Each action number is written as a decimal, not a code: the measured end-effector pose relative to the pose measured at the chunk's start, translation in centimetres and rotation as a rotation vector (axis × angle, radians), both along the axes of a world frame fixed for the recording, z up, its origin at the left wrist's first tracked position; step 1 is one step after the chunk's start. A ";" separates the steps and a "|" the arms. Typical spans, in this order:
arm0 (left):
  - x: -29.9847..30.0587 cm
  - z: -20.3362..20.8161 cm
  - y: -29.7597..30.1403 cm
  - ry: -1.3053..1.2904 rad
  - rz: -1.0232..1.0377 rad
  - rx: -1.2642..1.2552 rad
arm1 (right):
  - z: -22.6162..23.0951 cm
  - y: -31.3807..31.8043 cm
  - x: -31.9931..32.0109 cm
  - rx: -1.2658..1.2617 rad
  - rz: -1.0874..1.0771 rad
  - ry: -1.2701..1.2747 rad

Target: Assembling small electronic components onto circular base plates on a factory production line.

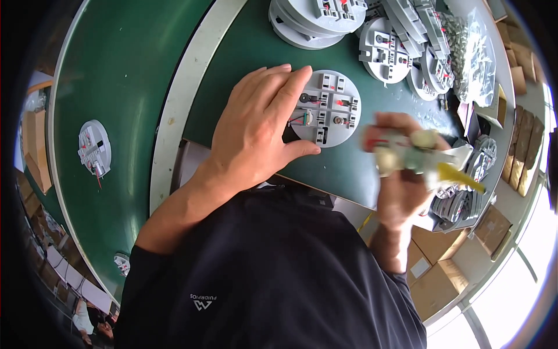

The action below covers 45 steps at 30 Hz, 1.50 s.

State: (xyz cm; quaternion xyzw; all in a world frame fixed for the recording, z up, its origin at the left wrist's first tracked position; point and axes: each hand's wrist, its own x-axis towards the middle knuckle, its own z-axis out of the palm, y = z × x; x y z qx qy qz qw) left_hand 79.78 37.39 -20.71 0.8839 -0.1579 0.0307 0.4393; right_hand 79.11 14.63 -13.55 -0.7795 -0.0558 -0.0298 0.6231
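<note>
A round light-grey plastic base point(334, 103) lies on the green work table, fitted with small blocks, red and black parts and thin wires. My left hand point(254, 119) spans its left side, index fingertip at the upper edge and thumb at the lower edge, holding it against the table. That hand covers part of the base's left rim. To the right of the base, my right hand point(401, 168) is raised and closed around a pale whitish-green object point(414, 158) with a yellow end. Motion smears it, and I cannot tell its kind.
Stacked round bases point(318, 20) stand beyond, with more piled base assemblies point(401, 46) to their right. A clear plastic bag point(478, 64) lies at the far right. Grey parts point(459, 203) are stacked near the right edge. Left, a conveyor belt point(128, 75) carries a base assembly point(94, 148).
</note>
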 end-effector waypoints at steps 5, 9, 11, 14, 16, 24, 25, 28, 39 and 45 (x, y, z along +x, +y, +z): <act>0.6 -0.3 0.1 -0.053 -0.007 0.017 | -1.1 4.0 1.0 -0.280 0.269 0.079; 0.4 -0.4 0.6 -0.041 -0.006 0.016 | -2.9 5.6 0.3 -0.446 0.281 -0.067; 0.9 -0.5 0.5 -0.059 -0.017 0.009 | -3.1 5.4 0.4 -0.460 0.252 -0.129; 0.7 -0.9 -0.3 0.003 0.006 0.001 | -3.1 3.4 0.0 0.178 0.055 0.250; 1.0 -1.1 -0.6 -0.021 0.007 -0.023 | -0.7 -0.1 0.0 -0.368 -0.159 0.133; 2.9 1.5 -4.1 -0.185 -0.014 -0.025 | 0.9 -9.9 1.3 -1.275 -0.030 0.067; 3.3 1.2 -4.8 -0.166 -0.004 -0.024 | 1.3 -9.0 1.5 -1.208 -0.033 0.020; 3.3 0.7 -5.6 -0.158 0.020 -0.009 | 0.8 -5.2 2.5 -0.936 0.119 0.028; 4.3 -1.1 -6.1 -0.254 0.005 -0.123 | -7.5 -2.4 5.8 -0.740 0.366 -0.342; 3.2 -2.2 -6.8 -0.283 0.166 0.015 | -7.5 -1.5 5.6 -0.706 0.395 -0.289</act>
